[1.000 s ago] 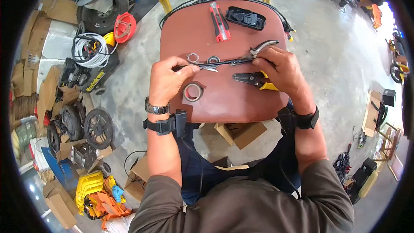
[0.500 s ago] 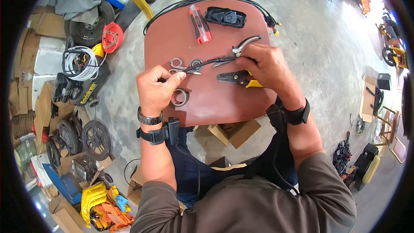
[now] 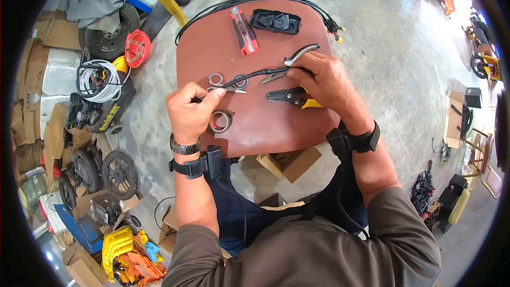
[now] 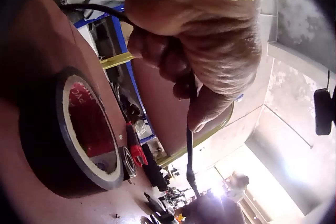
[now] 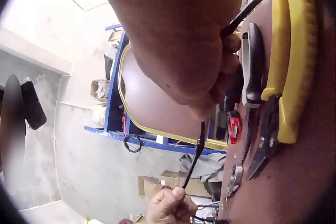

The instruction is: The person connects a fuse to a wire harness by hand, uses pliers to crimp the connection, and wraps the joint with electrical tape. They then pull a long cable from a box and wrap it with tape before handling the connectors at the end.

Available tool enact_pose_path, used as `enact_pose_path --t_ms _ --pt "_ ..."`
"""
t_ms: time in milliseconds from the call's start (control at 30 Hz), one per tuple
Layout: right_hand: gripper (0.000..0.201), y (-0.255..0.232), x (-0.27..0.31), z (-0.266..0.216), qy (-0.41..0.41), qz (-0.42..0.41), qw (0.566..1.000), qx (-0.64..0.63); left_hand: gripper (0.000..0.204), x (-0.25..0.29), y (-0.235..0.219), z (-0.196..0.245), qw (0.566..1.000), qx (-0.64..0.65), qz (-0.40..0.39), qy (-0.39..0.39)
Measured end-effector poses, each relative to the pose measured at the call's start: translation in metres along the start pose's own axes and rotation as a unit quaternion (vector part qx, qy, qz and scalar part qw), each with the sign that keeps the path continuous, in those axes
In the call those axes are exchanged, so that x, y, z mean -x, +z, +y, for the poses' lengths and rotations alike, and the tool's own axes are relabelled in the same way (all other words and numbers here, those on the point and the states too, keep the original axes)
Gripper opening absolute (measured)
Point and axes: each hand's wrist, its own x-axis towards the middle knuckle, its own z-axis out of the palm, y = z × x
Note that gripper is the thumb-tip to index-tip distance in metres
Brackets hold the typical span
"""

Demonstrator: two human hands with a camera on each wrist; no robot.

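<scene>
A black cable (image 3: 261,72) with a thicker, glossy wrapped middle stretches between both hands over a brown chair seat (image 3: 255,135). My left hand (image 3: 188,111) pinches its left part between thumb and forefinger; in the left wrist view the cable (image 4: 190,150) runs out past the thumb. With thumb and fingers, my right hand (image 3: 328,79) grips the other part. Beneath and beside that hand lie grey-and-black pliers (image 3: 302,53) and yellow-handled wire strippers (image 3: 289,95). Below the cable are scissors (image 3: 215,79) and a small metal bearing (image 3: 241,81). A roll of black tape (image 4: 44,145) stands near the left hand.
Farther back on the seat lie a red utility knife (image 3: 244,32) and a black plastic case (image 3: 275,21). Black cables (image 3: 234,3) curve along the seat's back edge. Boxes, wheels (image 3: 120,174) and a coil of white cable (image 3: 98,79) crowd the floor at left.
The head view has swung, so seat and hands appear farther left and turned slightly. Both hands keep their hold on the cable, which now slants more across the picture.
</scene>
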Motion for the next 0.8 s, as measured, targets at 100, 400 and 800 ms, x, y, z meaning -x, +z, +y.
enact_pose_path --t_ms 100,400,800 --pt "0.013 0.0 0.0 0.003 -0.009 0.002 1.0 -0.009 0.027 -0.001 -0.002 -0.008 1.0 -0.003 0.018 0.002" --pt "0.013 -0.014 0.003 0.004 0.069 -0.029 0.995 -0.072 0.022 -0.003 -0.011 -0.02 0.989 0.008 0.146 -0.023" --pt "0.012 -0.013 0.006 0.006 -0.037 -0.049 0.996 0.066 0.022 -0.008 -0.005 -0.025 0.981 -0.029 0.189 -0.034"
